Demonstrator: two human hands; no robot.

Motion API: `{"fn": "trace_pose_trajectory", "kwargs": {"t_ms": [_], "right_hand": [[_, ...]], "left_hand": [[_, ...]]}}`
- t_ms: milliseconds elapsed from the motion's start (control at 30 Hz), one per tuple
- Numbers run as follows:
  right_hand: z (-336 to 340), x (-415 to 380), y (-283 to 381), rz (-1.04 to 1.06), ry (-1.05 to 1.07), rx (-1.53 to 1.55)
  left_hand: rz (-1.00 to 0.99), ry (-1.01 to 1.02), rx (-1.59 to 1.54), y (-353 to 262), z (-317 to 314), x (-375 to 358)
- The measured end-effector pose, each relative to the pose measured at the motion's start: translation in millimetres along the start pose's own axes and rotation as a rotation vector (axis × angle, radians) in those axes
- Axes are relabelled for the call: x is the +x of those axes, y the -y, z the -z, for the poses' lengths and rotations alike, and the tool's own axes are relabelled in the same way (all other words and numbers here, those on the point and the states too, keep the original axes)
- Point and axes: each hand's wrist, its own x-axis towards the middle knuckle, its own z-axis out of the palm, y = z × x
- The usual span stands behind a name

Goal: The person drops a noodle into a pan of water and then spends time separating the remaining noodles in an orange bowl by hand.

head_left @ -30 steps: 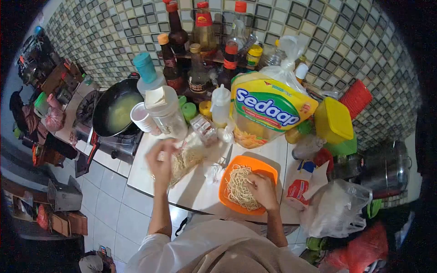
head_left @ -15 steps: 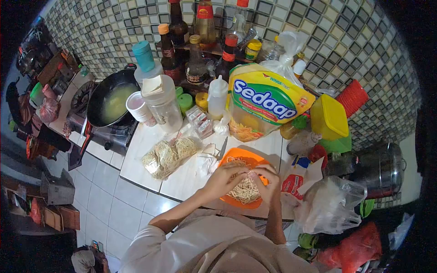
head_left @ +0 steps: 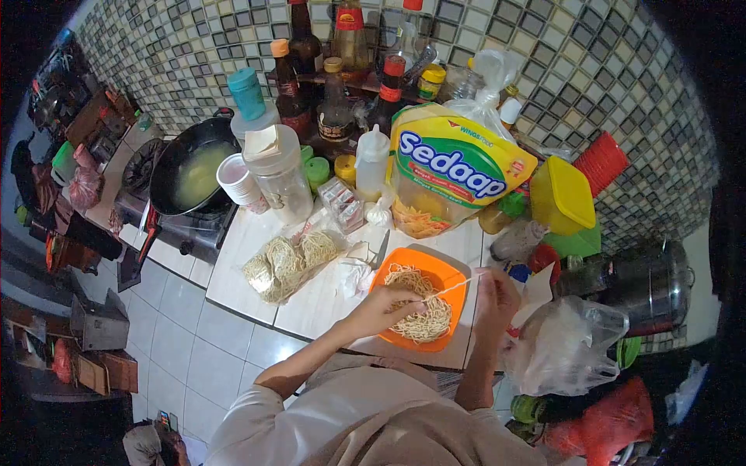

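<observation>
An orange square bowl (head_left: 447, 268) stands at the counter's front edge, with pale noodles (head_left: 426, 326) in it. Over its left side is my left hand (head_left: 385, 311), thumb and fingers pinched together. My right hand (head_left: 496, 301) is raised just beyond the bowl's right rim, its fingers closed. A thin pale strand (head_left: 451, 288) runs taut from one hand to the other, slanting up to the right above the noodles. Whether it is a noodle or a string, I cannot tell. To the left of the bowl lies a clear plastic bag of noodle cakes (head_left: 286, 266), beside crumpled white paper (head_left: 356, 276).
A yellow-green Sedaap pouch (head_left: 458, 175) and a squeeze bottle (head_left: 372, 163) stand behind the bowl. Sauce bottles (head_left: 336, 116) line the tiled wall. On the left, a black wok (head_left: 167, 182) with liquid sits on a stove. A clear plastic bag (head_left: 571, 346) lies at right.
My hands were together over the bowl. My right hand has moved away to the right, past the rim, and the strand now stretches between them. The left hand has barely shifted.
</observation>
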Motion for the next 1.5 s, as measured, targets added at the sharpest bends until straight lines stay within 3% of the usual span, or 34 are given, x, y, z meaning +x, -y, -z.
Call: {"fn": "trace_pose_trajectory", "kwargs": {"t_ms": [67, 367, 467, 600, 667, 700, 767, 800, 867, 900, 933, 1000, 1067, 1133, 1200, 1233, 1300, 1333, 1433, 1500], "right_hand": [[7, 0, 2, -0.154, -0.081, 0.091], [11, 4, -4, -0.178, -0.167, 0.265], [11, 4, -5, -0.199, -0.178, 0.293], [13, 3, -24, -0.261, -0.188, 0.216], [12, 1, -35, -0.128, -0.109, -0.027], [10, 1, -29, -0.129, -0.110, -0.028], [4, 0, -14, -0.110, 0.095, -0.270], [1, -1, -12, -0.110, 0.097, -0.269], [-5, -5, -9, -0.144, 0.352, -0.228], [-8, -8, -8, -0.144, 0.351, -0.227], [-10, -11, -8, -0.127, 0.411, -0.247], [-9, -12, -8, -0.111, 0.469, -0.269], [-4, -10, -7, -0.091, 0.682, -0.356], [-6, -11, -2, -0.083, 0.711, -0.304], [-5, -13, -2, -0.076, 0.738, -0.254], [-4, -17, -5, -0.052, 0.782, -0.234], [-4, -17, -4, -0.026, 0.827, -0.213], [-4, -17, 1, 0.023, 0.833, -0.204], [-4, -11, 21, 0.122, 0.788, -0.205], [-3, -7, 23, 0.172, 0.736, -0.216]], "left_hand": [[-0.056, -0.019, 0.064, 2, 0, 1], [0.126, 0.043, -0.272, -10, 8, -4], [0.105, 0.111, -0.084, -11, 14, -7], [0.228, 0.216, -0.181, -15, 22, -13], [0.247, 0.207, -0.478, -15, 24, -17], [0.247, 0.208, -0.477, -12, 24, -18], [0.030, 0.188, -1.055, 0, 24, -20], [0.030, 0.186, -1.054, 3, 23, -19], [-0.085, -0.019, -1.265, 7, 20, -13], [-0.154, -0.042, -1.316, 9, 20, -9], [-0.154, -0.040, -1.316, 9, 21, -8], [-0.047, -0.304, -1.525, 8, 23, -8], [-0.061, -0.340, -1.522, 11, 25, -5], [-0.073, -0.377, -1.520, 14, 26, -5], [0.065, -0.510, -1.111, 15, 27, -6], [0.065, -0.510, -1.111, 14, 25, -5], [0.121, -0.551, -0.681, 10, 21, -5], [0.122, -0.552, -0.681, 11, 18, -5], [0.041, -0.475, -0.112, 16, 15, -8], [0.070, -0.385, -0.079, 14, 14, -9]]}}
